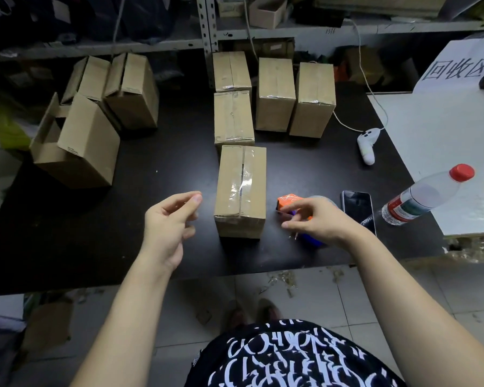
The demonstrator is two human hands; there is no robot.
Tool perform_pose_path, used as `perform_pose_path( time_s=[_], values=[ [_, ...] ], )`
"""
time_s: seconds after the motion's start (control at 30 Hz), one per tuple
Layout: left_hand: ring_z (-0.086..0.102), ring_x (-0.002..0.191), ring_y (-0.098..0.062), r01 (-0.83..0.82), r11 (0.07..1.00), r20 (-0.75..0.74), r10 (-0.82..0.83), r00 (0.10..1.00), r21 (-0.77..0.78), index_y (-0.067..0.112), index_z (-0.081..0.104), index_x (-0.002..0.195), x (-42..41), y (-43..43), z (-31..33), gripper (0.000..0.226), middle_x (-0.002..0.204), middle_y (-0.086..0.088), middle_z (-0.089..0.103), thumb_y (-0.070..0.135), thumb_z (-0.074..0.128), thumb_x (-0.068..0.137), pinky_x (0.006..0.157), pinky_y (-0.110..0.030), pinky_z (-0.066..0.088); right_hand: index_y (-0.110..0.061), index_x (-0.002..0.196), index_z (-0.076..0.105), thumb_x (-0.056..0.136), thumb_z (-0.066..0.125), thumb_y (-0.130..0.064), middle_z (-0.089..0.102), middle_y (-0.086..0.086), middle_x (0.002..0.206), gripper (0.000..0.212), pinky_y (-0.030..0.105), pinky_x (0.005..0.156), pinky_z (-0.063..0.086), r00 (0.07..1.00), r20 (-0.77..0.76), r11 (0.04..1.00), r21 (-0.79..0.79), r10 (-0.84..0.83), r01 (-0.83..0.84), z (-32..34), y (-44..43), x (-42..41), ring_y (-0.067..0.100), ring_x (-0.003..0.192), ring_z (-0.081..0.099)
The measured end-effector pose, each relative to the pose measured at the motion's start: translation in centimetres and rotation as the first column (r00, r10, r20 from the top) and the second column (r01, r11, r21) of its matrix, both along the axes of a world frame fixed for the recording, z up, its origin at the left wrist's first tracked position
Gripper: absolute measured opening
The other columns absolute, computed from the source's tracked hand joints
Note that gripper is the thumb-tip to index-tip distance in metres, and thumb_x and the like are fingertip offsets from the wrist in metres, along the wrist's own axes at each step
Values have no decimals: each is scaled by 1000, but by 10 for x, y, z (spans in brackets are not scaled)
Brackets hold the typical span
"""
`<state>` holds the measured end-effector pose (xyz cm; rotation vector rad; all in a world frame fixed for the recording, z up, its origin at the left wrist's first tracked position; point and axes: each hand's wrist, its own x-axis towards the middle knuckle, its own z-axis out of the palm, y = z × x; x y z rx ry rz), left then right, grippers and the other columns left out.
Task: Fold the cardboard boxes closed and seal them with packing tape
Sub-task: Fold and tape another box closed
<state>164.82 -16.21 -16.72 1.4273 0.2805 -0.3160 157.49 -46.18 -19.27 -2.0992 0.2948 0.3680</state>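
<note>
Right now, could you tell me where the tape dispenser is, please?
In the head view, the tape dispenser lies on the black table just right of the nearest taped box, partly under the right hand, with the phone on its right.

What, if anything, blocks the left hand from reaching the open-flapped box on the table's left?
Likely yes, it can reach: the left hand holds nothing, and only bare table lies between it and the open-flapped box.

Brown boxes (240, 188), black table (162, 174), red-capped bottle (428, 195)
</note>
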Motion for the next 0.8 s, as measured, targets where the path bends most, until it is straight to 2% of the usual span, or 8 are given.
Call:
perform_pose_path(
  time_s=[0.03, 0.1, 0.2, 0.27, 0.33, 0.5, 0.67, 0.8],
  values=[
    [58, 71, -12, -32, 999, -20, 32, 999, -6, 12, 81, 95, 3, 2, -3, 6, 81, -3, 69, 11, 77, 91, 44, -19, 35, -24, 112, 78, 85, 86, -26, 78, -8, 78, 28, 23, 92, 49, 998, -12, 996, 67, -58, 59, 1, 0, -1, 1, 77, 71],
    [59, 68, -10, -80, 997, -56, 80, 995, 4, 11, 80, 95, 7, 4, -8, 5, 79, -3, 69, 10, 78, 90, 43, -18, 35, -19, 101, 81, 81, 89, -24, 78, 1, 77, 23, 24, 88, 49, 982, -29, 966, 178, -185, 187, 1, -1, -3, 7, 78, 71],
    [59, 65, -8, -140, 990, -101, 141, 985, 15, 12, 80, 93, 12, 7, -15, 4, 76, -1, 69, 10, 80, 89, 43, -18, 36, -10, 91, 81, 84, 86, -20, 78, 13, 90, 13, 29, 76, 50, 963, -40, 919, 289, -267, 267, -1, 0, -7, 15, 82, 71],
    [59, 64, -8, -146, 989, -116, 146, 982, 15, 12, 80, 92, 13, 7, -20, 4, 76, -1, 70, 9, 81, 88, 42, -18, 35, -8, 90, 81, 89, 82, -22, 75, 13, 95, 14, 28, 75, 48, 953, -64, 904, 304, -296, 301, -2, 3, -9, 11, 79, 70],
    [58, 63, -9, -143, 990, -120, 143, 982, 12, 12, 80, 89, 15, 7, -25, 4, 74, -1, 69, 8, 81, 87, 42, -19, 34, -8, 92, 80, 92, 78, -21, 77, 6, 90, 13, 28, 79, 49, 943, -124, 887, 322, -308, 332, -2, 4, -10, 7, 80, 71],
    [57, 61, -8, -118, 993, -96, 117, 988, -3, 11, 80, 87, 18, 11, -30, 4, 72, -2, 68, 7, 81, 88, 43, -18, 32, -10, 98, 77, 95, 74, -24, 80, 4, 98, 15, 27, 76, 51, 947, -185, 901, 304, -261, 308, 0, 9, -10, 10, 93, 76],
    [58, 63, -8, -88, 996, -126, 86, 988, -5, 8, 79, 94, 18, 13, -35, 5, 76, -4, 67, 8, 80, 89, 45, -19, 31, -8, 93, 76, 92, 79, -21, 75, 4, 85, 14, 23, 63, 51, 925, -155, 889, 259, -348, 377, -1, 9, -9, 8, 75, 69],
    [58, 62, -7, -80, 997, -138, 78, 987, -15, 8, 80, 94, 18, 14, -40, 5, 76, -4, 68, 8, 80, 89, 44, -18, 31, -3, 94, 81, 88, 81, -16, 74, 9, 87, 13, 19, 60, 53, 930, -126, 898, 246, -344, 365, -1, 5, -12, 8, 74, 69]
  ],
)
